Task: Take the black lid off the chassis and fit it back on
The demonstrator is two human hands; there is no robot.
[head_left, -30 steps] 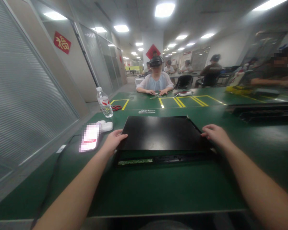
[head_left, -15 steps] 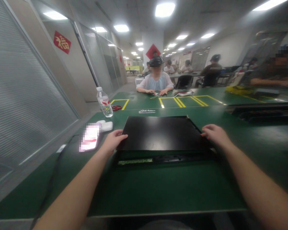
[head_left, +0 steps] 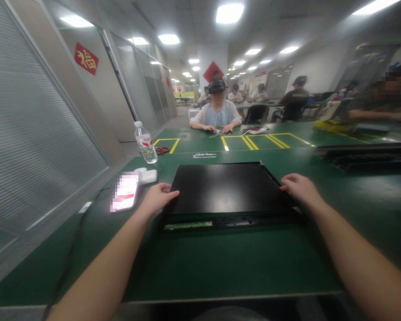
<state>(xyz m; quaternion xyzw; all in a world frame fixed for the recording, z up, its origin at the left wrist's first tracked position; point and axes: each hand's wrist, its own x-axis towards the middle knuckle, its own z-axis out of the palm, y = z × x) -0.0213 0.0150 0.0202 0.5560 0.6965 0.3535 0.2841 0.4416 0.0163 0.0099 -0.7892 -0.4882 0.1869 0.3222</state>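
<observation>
A flat black panel (head_left: 220, 187), with a smooth, faintly shiny face like a screen, lies over a black frame (head_left: 254, 220) on the table. Along the frame's near side a green circuit board strip (head_left: 188, 226) shows past the panel. At the panel's left edge, my left hand (head_left: 158, 196) is closed on it, thumb on top. My right hand (head_left: 297, 187) pinches at the right edge, where panel and frame lie close together. The fingertips beneath the edges are hidden.
On the green table (head_left: 227, 263) to the left are a lit phone (head_left: 126, 191), a white case (head_left: 149, 176), a water bottle (head_left: 145, 142) and red scissors (head_left: 163, 150). A co-worker (head_left: 216, 113) sits opposite. Black parts (head_left: 370, 156) lie at the right.
The panel has slid slightly towards me, so its near edge is closer to the circuit board strip and more of the frame shows behind it. Both hands have barely shifted.
</observation>
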